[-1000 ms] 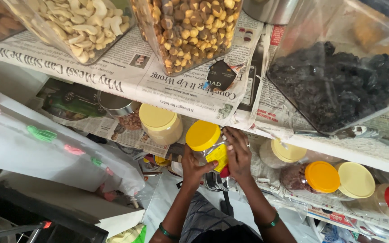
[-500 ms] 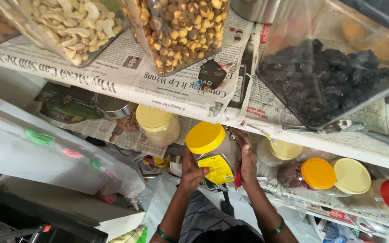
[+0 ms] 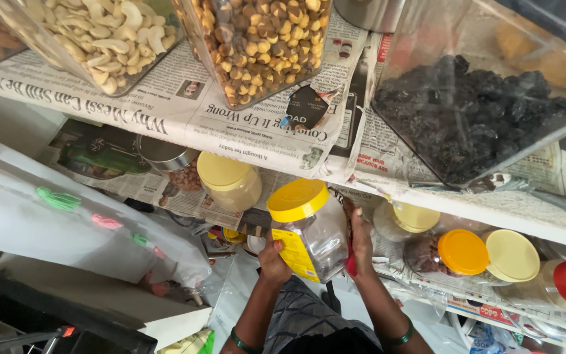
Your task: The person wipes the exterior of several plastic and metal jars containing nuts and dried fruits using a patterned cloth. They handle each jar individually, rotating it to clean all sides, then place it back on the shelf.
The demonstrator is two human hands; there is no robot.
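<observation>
— While both hands gripped it, where was the clear plastic jar with the yellow lid [image 3: 309,226]?

— Just below the newspaper-lined shelf [image 3: 244,141], left hand [image 3: 274,259] and right hand [image 3: 360,241] clasping its sides.

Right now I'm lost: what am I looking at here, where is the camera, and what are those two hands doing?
The camera sits on a person's head and looks down, so the arms rising from the bottom edge are that person's own. The left hand and right hand grip a clear plastic jar with a yellow lid from either side. Behind it are shelves lined with newspaper. The upper shelf carries clear tubs of cashews, mixed nuts and dark dried fruit. The lower shelf holds more jars, including one with an orange lid.
</observation>
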